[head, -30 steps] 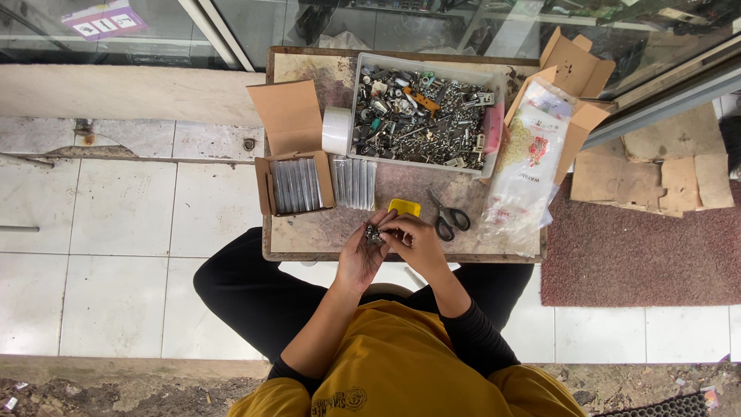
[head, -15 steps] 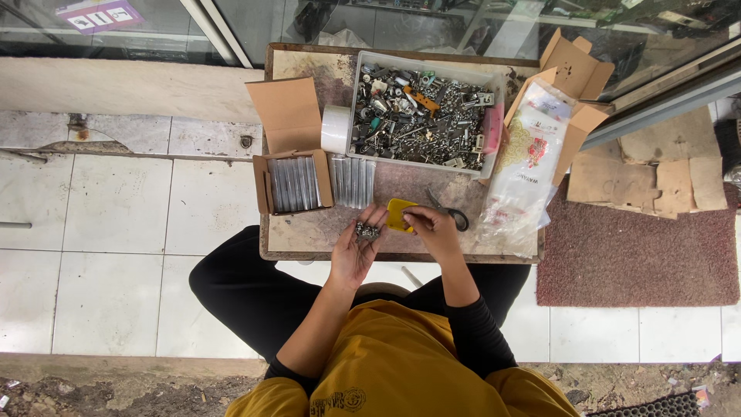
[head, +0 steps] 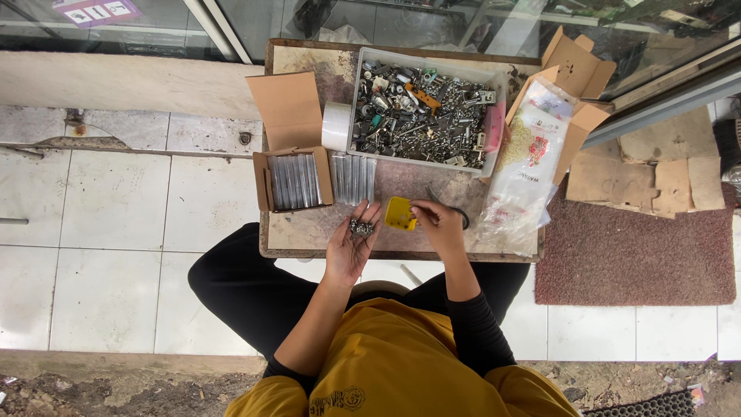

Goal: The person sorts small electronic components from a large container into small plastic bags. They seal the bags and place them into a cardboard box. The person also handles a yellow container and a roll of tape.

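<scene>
My left hand (head: 351, 245) lies palm up over the front edge of the low wooden table (head: 305, 230), cupping a small pile of metal screws (head: 360, 228). My right hand (head: 437, 224) reaches over a small yellow container (head: 400, 214) with its fingers pinched together; whether they hold a screw is too small to tell. Black scissors (head: 455, 212) lie partly hidden behind the right hand.
A clear bin (head: 424, 108) full of mixed metal hardware stands at the back. An open cardboard box (head: 294, 180) holds clear tubes, with more tubes (head: 353, 177) beside it. A tape roll (head: 336, 126), a plastic bag (head: 527, 158) and another open carton (head: 575, 73) surround them. A maroon mat (head: 637, 247) lies right.
My hands were together over the table's front edge. The left hand has turned palm up with the screws, and the right hand has moved right to the yellow container.
</scene>
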